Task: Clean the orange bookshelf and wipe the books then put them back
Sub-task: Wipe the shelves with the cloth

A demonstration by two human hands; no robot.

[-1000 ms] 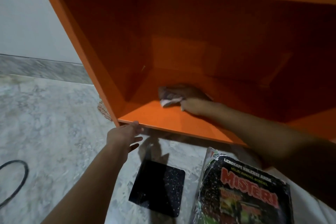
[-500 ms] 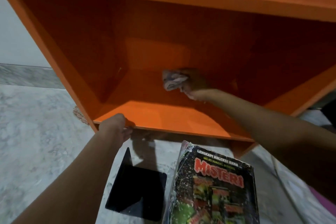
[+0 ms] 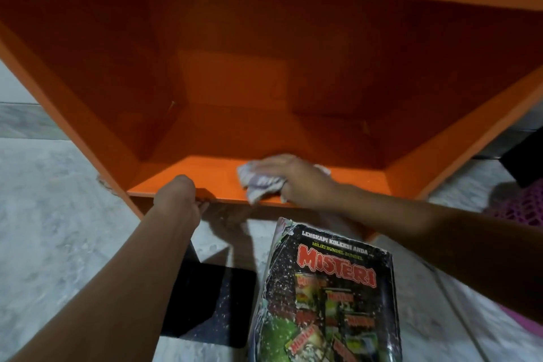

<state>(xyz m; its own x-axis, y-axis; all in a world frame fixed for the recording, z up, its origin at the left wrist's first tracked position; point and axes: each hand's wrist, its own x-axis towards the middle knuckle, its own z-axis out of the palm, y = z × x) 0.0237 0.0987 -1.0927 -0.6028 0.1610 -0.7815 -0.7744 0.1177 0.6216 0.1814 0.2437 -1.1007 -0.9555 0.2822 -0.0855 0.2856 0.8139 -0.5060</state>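
Note:
The orange bookshelf [image 3: 264, 38] fills the upper view; its bottom compartment holds no books. My right hand [image 3: 296, 178] lies on a crumpled pale cloth [image 3: 260, 184] at the front edge of the bottom board, fingers spread over it and thumb tucked round its near side. My left hand [image 3: 179, 197] grips the front lip of that board to the left of the cloth, fingers curled under the edge. A worn book titled MISTERI [image 3: 326, 294] lies flat on the floor in front of the shelf.
A black flat object [image 3: 211, 303] lies on the grey marbled floor [image 3: 53, 229] left of the book. A pink mesh item [image 3: 520, 206] and a dark object [image 3: 526, 153] sit at the right of the shelf.
My right hand has dragged the cloth from the back of the compartment forward to the front edge of the bottom board. My left hand stays on the board's front lip.

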